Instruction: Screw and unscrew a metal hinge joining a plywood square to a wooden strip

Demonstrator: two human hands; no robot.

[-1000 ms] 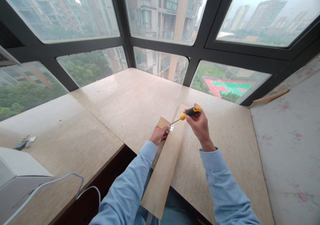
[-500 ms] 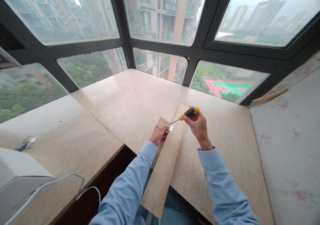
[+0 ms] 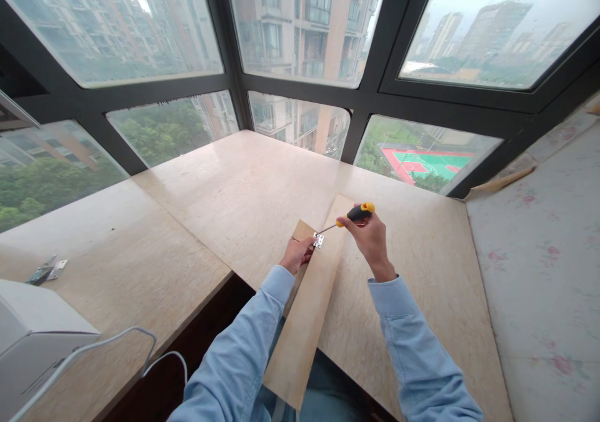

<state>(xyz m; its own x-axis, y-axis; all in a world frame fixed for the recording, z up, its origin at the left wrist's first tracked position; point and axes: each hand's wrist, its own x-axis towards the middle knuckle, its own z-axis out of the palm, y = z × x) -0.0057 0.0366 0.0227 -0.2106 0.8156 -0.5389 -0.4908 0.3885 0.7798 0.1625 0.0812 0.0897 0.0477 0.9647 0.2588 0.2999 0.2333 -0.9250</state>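
Observation:
My right hand [image 3: 372, 241] grips a screwdriver [image 3: 359, 212] with a black and yellow handle. Its shaft slants down to the left, and the tip is at a small silver metal hinge [image 3: 319, 241]. The hinge lies on a long pale wooden board [image 3: 307, 316] that runs from the counter towards my lap. My left hand [image 3: 297, 254] is closed at the board's left side, thumb against the hinge. Beyond that hand a second wooden piece [image 3: 304, 229] shows; the hand covers much of it. Whether the tip sits in a screw is too small to tell.
The pale stone counter [image 3: 225, 184] ends at a front edge with a dark gap below. On the left are a white box [image 3: 40, 322], a white cable [image 3: 126, 331] and small metal parts [image 3: 47, 272]. Windows border the back; a papered wall [image 3: 539, 272] stands right.
Both hands stay almost in place, with the screwdriver tip still at the hinge. The screwdriver handle has shifted very slightly; the view has moved a little.

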